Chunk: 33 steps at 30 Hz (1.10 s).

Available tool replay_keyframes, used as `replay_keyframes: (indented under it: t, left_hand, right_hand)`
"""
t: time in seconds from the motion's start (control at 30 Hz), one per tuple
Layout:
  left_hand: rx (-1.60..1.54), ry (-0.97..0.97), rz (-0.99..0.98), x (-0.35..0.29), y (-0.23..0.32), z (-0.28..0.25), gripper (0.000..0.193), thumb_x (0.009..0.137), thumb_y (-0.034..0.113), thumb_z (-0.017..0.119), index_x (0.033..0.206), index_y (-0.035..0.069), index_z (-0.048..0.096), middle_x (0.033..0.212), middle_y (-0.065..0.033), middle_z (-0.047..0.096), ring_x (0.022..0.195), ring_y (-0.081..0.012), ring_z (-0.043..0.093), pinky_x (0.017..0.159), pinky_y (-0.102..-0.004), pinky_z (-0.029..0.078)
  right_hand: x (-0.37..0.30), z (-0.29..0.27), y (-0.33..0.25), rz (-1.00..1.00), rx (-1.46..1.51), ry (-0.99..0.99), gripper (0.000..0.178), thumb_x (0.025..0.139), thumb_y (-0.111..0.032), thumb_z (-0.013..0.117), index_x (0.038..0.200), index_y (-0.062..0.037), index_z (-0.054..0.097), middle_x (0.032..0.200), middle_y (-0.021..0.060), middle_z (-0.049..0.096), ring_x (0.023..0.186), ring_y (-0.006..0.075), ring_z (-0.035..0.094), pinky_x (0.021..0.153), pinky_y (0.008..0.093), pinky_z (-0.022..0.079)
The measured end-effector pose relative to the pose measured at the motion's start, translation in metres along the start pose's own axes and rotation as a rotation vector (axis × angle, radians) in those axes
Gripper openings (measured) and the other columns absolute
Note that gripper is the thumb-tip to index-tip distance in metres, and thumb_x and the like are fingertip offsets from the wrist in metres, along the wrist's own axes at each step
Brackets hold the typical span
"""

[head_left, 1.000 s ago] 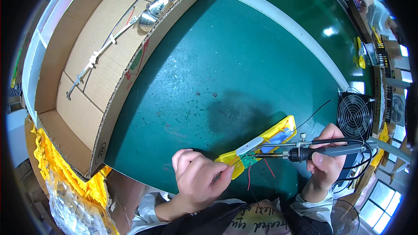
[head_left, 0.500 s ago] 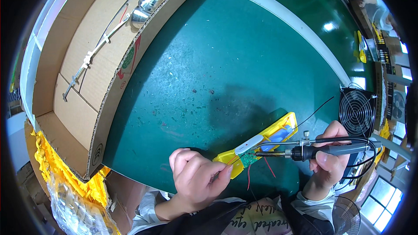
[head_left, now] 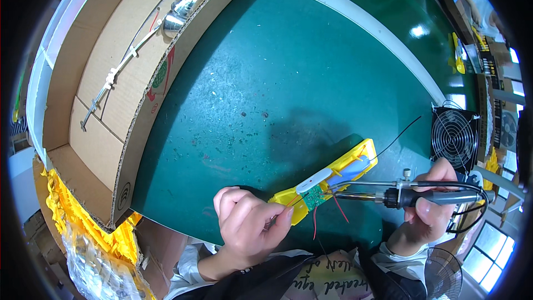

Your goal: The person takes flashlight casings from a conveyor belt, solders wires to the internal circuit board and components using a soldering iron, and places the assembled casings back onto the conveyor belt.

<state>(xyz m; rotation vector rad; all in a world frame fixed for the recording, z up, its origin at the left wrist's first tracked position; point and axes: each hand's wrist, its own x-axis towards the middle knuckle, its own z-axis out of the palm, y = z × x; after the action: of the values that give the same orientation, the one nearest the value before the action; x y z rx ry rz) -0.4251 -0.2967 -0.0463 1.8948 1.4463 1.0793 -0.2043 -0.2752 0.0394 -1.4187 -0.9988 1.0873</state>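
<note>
A yellow plastic housing (head_left: pixel 355 153) lies slantwise on the green table in front of me. Inside it are a blue wrapped part (head_left: pixel 350 171), a pale oval piece (head_left: pixel 314 181) and a small green circuit board (head_left: pixel 314 198). My left hand (head_left: pixel 251 223) is closed in a pinch on a thin wire (head_left: pixel 291 202) at the board's left side. In my right hand (head_left: pixel 428 206) is a soldering iron (head_left: pixel 408 198) with a metal feed tube along it. Its tip sits just right of the board; contact is hard to tell. Red wires (head_left: pixel 340 210) trail from the board.
At the left stands a cardboard box (head_left: pixel 125 150) holding shiny metal cups (head_left: pixel 174 22) and a cable-tied wire bundle (head_left: pixel 110 78). A black fan (head_left: pixel 454 138) stands at the right. Yellow parts and clear plastic wrap (head_left: pixel 91 261) lie at the lower left.
My right hand and the soldering iron have shifted right, drawing the tip slightly back from the board. My left hand keeps its pinch, and the housing looks nearly unmoved.
</note>
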Motion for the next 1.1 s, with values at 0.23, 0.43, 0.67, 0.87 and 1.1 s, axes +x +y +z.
replay_keyframes:
  t: [0.23, 0.43, 0.67, 0.87, 1.1]
  left_hand:
    - [0.054, 0.013, 0.041, -0.001, 0.002, 0.000, 0.019, 0.056, 0.007, 0.072, 0.068, 0.011, 0.059, 0.059, 0.0017, 0.044, 0.062, -0.0180, 0.043, 0.070, -0.0355, 0.037]
    - [0.183, -0.024, 0.059, -0.002, 0.009, -0.002, 0.018, 0.059, 0.009, 0.071, 0.074, 0.011, 0.060, 0.063, 0.0019, 0.044, 0.067, -0.0177, 0.043, 0.071, -0.0352, 0.037]
    - [0.266, -0.050, 0.045, 0.004, 0.018, 0.000, 0.012, 0.063, 0.006, 0.068, 0.073, 0.007, 0.061, 0.063, -0.0019, 0.044, 0.065, -0.0190, 0.043, 0.060, -0.0297, 0.034]
    - [0.240, -0.202, -0.079, 0.003, 0.022, -0.009, 0.011, 0.066, 0.008, 0.067, 0.075, 0.007, 0.061, 0.082, -0.0066, 0.048, 0.078, -0.0227, 0.044, 0.069, -0.0337, 0.034]
    - [0.138, -0.210, -0.080, 0.006, 0.018, -0.014, 0.009, 0.064, 0.004, 0.065, 0.071, 0.003, 0.061, 0.110, -0.0140, 0.047, 0.102, -0.0275, 0.042, 0.085, -0.0343, 0.035]
  right_hand:
    - [-0.025, -0.035, 0.005, -0.306, 0.007, 0.110, 0.031, 0.070, -0.017, 0.059, 0.079, 0.0008, 0.035, 0.047, 0.0046, 0.044, 0.029, 0.0045, 0.033, 0.028, 0.0139, 0.026]
    - [-0.048, -0.069, 0.017, -0.311, -0.010, 0.158, 0.027, 0.074, -0.015, 0.056, 0.079, -0.0016, 0.033, 0.051, 0.0022, 0.041, 0.030, 0.0033, 0.031, 0.028, 0.0136, 0.024]
    - [-0.072, -0.101, 0.037, -0.226, -0.011, 0.322, 0.026, 0.072, -0.015, 0.059, 0.076, -0.0008, 0.038, 0.050, 0.0011, 0.040, 0.032, 0.0045, 0.033, 0.030, 0.0149, 0.026]
    - [-0.080, -0.102, 0.045, -0.186, -0.084, 0.391, 0.020, 0.073, -0.011, 0.056, 0.076, -0.0016, 0.039, 0.047, -0.0007, 0.039, 0.031, 0.0038, 0.033, 0.030, 0.0146, 0.024]
    - [-0.079, -0.104, 0.043, -0.156, -0.129, 0.374, 0.020, 0.073, -0.011, 0.056, 0.076, -0.0017, 0.039, 0.048, -0.0001, 0.041, 0.032, 0.0034, 0.033, 0.030, 0.0146, 0.024]
